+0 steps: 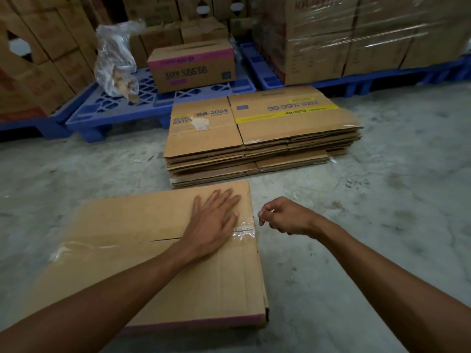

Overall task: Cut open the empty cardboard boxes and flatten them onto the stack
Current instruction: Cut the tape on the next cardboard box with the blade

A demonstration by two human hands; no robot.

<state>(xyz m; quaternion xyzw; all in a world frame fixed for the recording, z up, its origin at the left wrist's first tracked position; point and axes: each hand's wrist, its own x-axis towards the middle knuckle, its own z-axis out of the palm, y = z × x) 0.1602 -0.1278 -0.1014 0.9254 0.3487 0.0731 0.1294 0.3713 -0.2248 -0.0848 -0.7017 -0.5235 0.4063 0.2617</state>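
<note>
Left hand (216, 222) pressed flat on the box (142, 225); right hand (285, 215) curled, hold unclear. I'd have slit the tape (243, 230) away from that palm.

Left hand (216, 220) flat on box (127, 225), right hand (285, 215) curled beside.

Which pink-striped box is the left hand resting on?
The near box on the floor, the left hand flat on its taped seam. The other box sits untouched on the blue pallet.
</note>
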